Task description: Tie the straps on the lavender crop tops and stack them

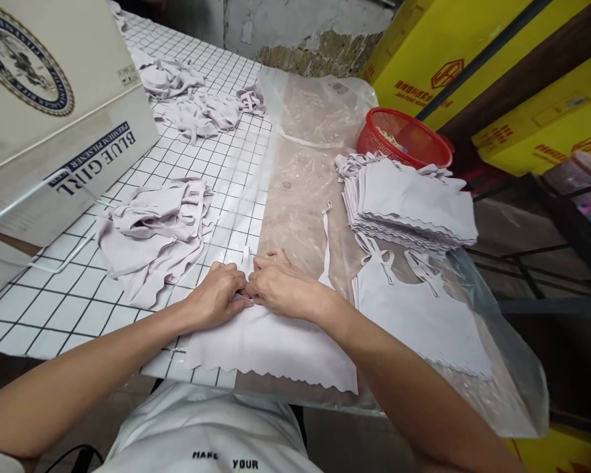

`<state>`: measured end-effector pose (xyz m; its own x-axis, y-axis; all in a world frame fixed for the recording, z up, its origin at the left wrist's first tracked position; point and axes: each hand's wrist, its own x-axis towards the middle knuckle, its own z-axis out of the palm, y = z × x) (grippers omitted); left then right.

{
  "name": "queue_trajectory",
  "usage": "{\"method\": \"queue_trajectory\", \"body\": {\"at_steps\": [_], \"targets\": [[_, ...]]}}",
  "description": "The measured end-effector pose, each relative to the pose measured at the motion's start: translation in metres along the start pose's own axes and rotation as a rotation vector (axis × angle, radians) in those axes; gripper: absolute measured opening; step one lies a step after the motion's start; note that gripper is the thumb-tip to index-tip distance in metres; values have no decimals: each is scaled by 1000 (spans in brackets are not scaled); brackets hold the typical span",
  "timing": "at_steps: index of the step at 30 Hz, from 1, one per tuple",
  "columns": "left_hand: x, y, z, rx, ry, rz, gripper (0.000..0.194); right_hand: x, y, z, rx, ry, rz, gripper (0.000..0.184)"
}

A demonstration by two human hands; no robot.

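Observation:
A pale lilac camisole (276, 348) with a scalloped hem lies flat in front of me at the table's near edge. My left hand (221, 293) pinches its upper edge near one strap. Right beside it, my right hand (278, 282) has its fingers closed on the same edge, and the two hands touch. One thin strap stretches away across the plastic sheet to the right of my hands. What exactly sits between the fingertips is hidden. To the right lie several matching camisoles (418, 315), laid flat on one another with their straps up.
Behind these stands a thick stack of folded camisoles (414, 203) beside a red basket (404, 139). A crumpled garment pile (157, 230) lies left, with more heaps (192, 108) farther back. A cardboard box (54, 112) borders the left; yellow cartons (438, 59) stand back right. Clear plastic (300, 177) covers part of the table.

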<state>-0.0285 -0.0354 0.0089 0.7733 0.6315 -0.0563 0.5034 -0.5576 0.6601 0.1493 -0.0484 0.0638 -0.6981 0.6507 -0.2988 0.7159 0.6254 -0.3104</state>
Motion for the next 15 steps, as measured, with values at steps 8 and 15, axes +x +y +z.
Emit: {"method": "queue_trajectory", "body": {"at_steps": [8, 15], "targets": [[-1, 1, 2, -96, 69, -33, 11, -22, 19, -24, 273, 395, 568, 23], [-2, 0, 4, -148, 110, -21, 15, -30, 10, 24, 1173, 122, 673, 35]]}}
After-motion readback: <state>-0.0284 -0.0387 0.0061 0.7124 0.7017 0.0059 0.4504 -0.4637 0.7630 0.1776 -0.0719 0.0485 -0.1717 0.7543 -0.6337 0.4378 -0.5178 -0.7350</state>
